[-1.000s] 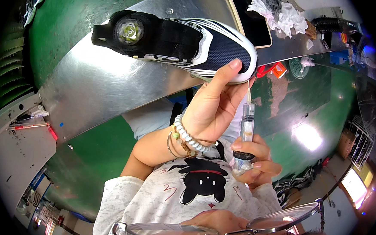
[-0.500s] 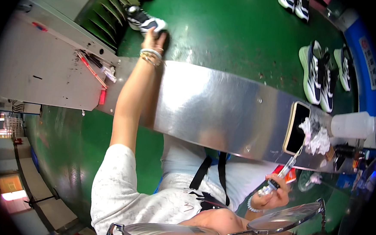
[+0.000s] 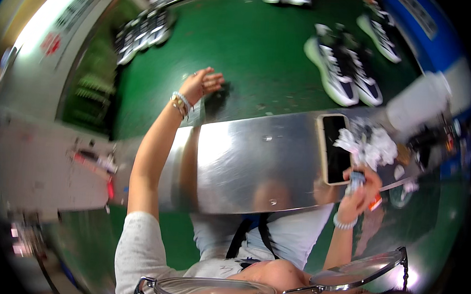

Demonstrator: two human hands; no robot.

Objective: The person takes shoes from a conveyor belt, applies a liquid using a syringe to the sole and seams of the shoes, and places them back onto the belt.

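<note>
My left hand (image 3: 202,85) reaches out over the green surface (image 3: 241,50), fingers spread and nothing in them. Beyond it to the left stands a row of black-and-white sneakers (image 3: 144,31), apart from my fingers. My right hand (image 3: 363,190) is closed around a clear syringe (image 3: 356,180), which is blurred and mostly covered by the fingers. That hand is at the right part of the metal ledge (image 3: 245,169), beside a phone (image 3: 334,147) with a dark screen. Crumpled white tissue (image 3: 373,144) lies just past the phone.
A pair of dark sneakers with pale soles (image 3: 340,67) stands at the right, another sneaker (image 3: 379,37) beyond. A whitish translucent container (image 3: 419,101) is at the ledge's right end. Pens (image 3: 91,164) lie on the pale panel (image 3: 35,161) at left.
My left hand has let go of the sneaker it was touching at the far left. My right hand has moved up to the ledge with the syringe. The whole view has turned.
</note>
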